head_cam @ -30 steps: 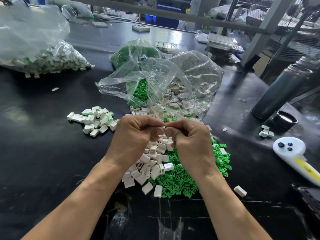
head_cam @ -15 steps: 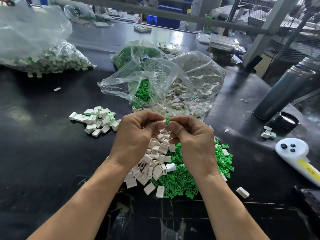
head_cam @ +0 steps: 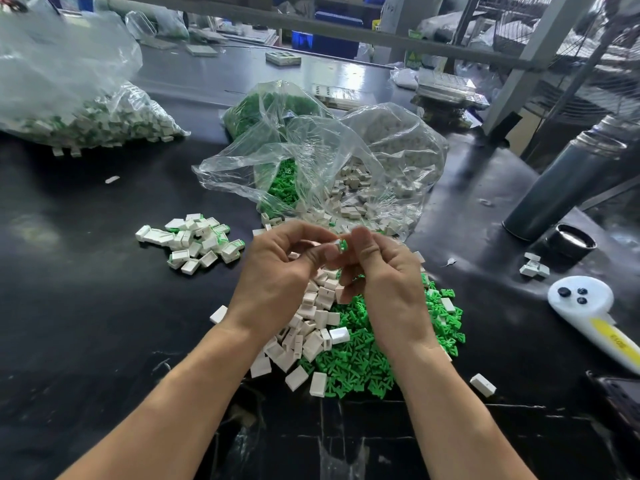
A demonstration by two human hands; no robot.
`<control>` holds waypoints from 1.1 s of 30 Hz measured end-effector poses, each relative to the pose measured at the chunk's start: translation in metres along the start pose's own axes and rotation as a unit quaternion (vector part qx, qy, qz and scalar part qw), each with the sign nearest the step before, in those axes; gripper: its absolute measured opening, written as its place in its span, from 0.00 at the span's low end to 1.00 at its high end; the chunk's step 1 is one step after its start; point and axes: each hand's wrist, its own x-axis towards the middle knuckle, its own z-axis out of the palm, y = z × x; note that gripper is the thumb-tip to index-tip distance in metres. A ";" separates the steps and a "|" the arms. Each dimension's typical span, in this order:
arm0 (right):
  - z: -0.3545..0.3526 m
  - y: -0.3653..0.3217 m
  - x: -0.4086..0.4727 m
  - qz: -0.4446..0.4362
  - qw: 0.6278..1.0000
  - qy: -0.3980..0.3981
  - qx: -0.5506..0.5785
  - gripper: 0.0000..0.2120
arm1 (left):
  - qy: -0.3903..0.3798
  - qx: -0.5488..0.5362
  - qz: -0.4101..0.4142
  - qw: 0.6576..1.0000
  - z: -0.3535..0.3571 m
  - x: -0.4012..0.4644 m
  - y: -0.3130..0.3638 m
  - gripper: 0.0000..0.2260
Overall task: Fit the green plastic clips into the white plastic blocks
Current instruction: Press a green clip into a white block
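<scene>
Clip met block above the loose pile (head_cam: 346, 344).
Pinched tight: white block (head_cam: 335, 244) in left hand (head_cam: 277, 271), green clip (head_cam: 343, 244) in right hand (head_cam: 391, 278).

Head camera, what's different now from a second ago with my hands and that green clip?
A second ago both hands were closed knuckle to knuckle, hiding the parts. Now the fingers have parted: the right hand pinches the green clip against the white block that the left hand holds. The loose piles, the bags and the finished pile stayed put.
</scene>
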 end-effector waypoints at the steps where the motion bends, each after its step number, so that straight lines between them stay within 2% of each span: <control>1: 0.002 -0.001 -0.001 0.009 1.000 -0.013 0.006 0.23 | 0.002 -0.007 -0.007 1.000 0.001 0.000 0.001 0.03; 5: 0.006 0.000 -0.003 0.037 0.997 -0.068 0.006 0.31 | -0.009 -0.058 -0.026 0.998 0.005 -0.001 0.006 0.02; 12: 0.009 0.002 -0.003 0.100 0.989 -0.102 0.050 0.30 | -0.070 -0.129 -0.063 0.987 0.006 -0.005 0.014 0.07; 15: 0.011 0.003 -0.003 0.102 0.990 -0.092 0.040 0.31 | -0.087 -0.149 -0.077 0.982 0.008 -0.005 0.015 0.09; 22: 0.016 0.003 0.001 0.065 0.995 -0.077 0.011 0.33 | -0.068 -0.131 -0.081 0.986 0.007 -0.001 0.007 0.03; 29: 0.018 0.006 0.000 0.029 0.998 -0.043 -0.038 0.31 | -0.059 -0.155 -0.090 0.982 0.007 0.000 0.005 0.07; 33: 0.021 0.008 -0.001 0.007 0.996 -0.014 -0.084 0.29 | -0.055 -0.159 -0.087 0.982 0.008 -0.002 0.006 0.04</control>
